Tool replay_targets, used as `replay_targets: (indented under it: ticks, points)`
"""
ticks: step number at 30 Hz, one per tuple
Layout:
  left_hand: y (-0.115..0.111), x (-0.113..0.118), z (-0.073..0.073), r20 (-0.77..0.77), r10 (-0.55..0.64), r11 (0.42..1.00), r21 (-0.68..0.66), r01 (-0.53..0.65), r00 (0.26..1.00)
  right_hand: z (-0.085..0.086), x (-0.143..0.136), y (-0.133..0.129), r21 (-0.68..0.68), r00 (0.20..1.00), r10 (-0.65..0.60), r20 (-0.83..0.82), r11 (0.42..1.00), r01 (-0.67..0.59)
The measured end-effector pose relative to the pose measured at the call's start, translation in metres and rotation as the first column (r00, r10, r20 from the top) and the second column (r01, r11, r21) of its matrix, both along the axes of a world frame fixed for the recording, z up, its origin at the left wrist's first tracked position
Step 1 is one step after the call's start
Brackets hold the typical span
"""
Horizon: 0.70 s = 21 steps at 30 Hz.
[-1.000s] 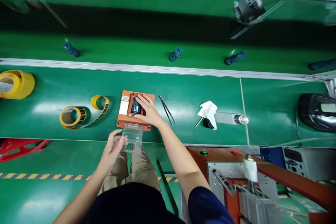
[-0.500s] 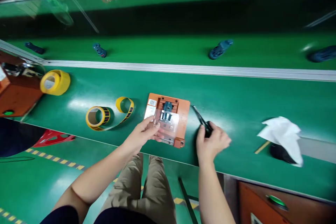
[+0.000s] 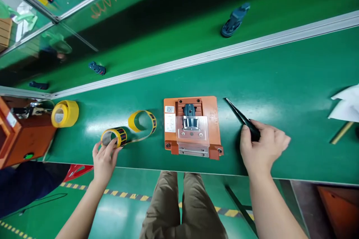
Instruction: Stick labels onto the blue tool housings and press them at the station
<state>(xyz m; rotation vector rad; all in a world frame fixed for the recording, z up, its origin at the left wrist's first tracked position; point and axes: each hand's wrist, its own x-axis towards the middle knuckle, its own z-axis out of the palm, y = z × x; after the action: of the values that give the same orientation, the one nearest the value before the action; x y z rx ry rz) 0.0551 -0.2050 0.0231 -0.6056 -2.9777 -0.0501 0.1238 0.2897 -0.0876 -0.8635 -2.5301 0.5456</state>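
Green matting covers the long table [image 3: 280, 82] of an assembly line, where an orange fixture [image 3: 193, 127] sits square in front of a seated person, a dark part [image 3: 189, 111] nested in its recess under a clear plate [image 3: 193, 130] laid over the lower half. Left of the fixture lies a roll of yellow printed tape [image 3: 112, 137], its free end curling up in a loop toward the fixture. The left hand [image 3: 104, 158] reaches that roll with fingers loosely spread, fingertips touching its near rim; nothing is closed in the hand. The right hand [image 3: 262, 147] is curled around the butt end of black tweezers [image 3: 241, 117], whose points aim up and left, close to the fixture's right edge but apart from it; whether the tweezers are lifted or resting on the matting cannot be told. The risks, as a judgement: the loose tape tail could stick to the matting or fold onto itself if the roll is pulled by one rim; the sharp tweezer points, swung inward, could scratch the clear plate or knock it off its seat, since nothing visibly clamps it; and with both hands away from the fixture, a nudge could shift it. A second yellow roll [image 3: 65, 113] stands farther left, and white tissue [image 3: 346, 102] lies at far right.
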Motion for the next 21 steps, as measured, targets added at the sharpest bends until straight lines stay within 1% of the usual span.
replay_targets:
  ticks: [2,4,6,8,10,13,15,16,18,21]
  points:
    - [0.018,-0.008,-0.004,-0.006,0.037,0.999,0.03,-0.037,0.999,0.0,0.0,0.001,0.001,1.0,-0.004,0.0,1.0,0.004]
    - [0.038,-0.018,-0.006,-0.046,0.098,0.994,0.05,-0.095,0.994,-0.001,0.0,0.002,0.003,1.0,-0.003,-0.007,1.0,0.003]
    - [0.058,-0.034,-0.007,-0.089,0.117,0.989,0.102,-0.108,0.989,-0.002,0.0,0.003,0.005,1.0,0.007,-0.021,1.0,-0.007]
    - [0.078,-0.057,-0.006,-0.095,0.065,0.986,0.162,-0.049,0.993,-0.002,0.0,0.003,0.011,0.999,0.013,-0.035,1.0,-0.013]
    - [0.097,-0.086,-0.005,-0.095,-0.014,0.984,0.177,0.031,0.995,-0.002,0.0,0.003,0.026,0.999,0.017,-0.046,1.0,-0.016]
    - [0.119,-0.129,-0.005,-0.102,-0.092,0.986,0.133,0.105,0.991,-0.001,-0.001,0.003,0.041,0.999,0.024,-0.048,0.999,-0.022]
    - [0.129,-0.15,-0.006,-0.067,-0.145,0.983,0.101,0.152,0.987,0.0,-0.001,0.003,0.044,0.998,0.027,-0.05,0.999,-0.025]
    - [0.133,-0.157,-0.006,-0.042,-0.171,0.981,0.088,0.174,0.984,0.0,-0.001,0.003,0.045,0.998,0.029,-0.052,0.999,-0.027]
    - [0.14,-0.164,-0.009,-0.002,-0.196,0.978,0.07,0.196,0.981,0.001,0.0,0.003,0.047,0.998,0.032,-0.058,0.998,-0.029]
    - [0.153,-0.165,-0.014,0.004,-0.165,0.982,0.09,0.164,0.986,0.001,-0.001,0.004,0.042,0.998,0.036,-0.058,0.999,-0.034]
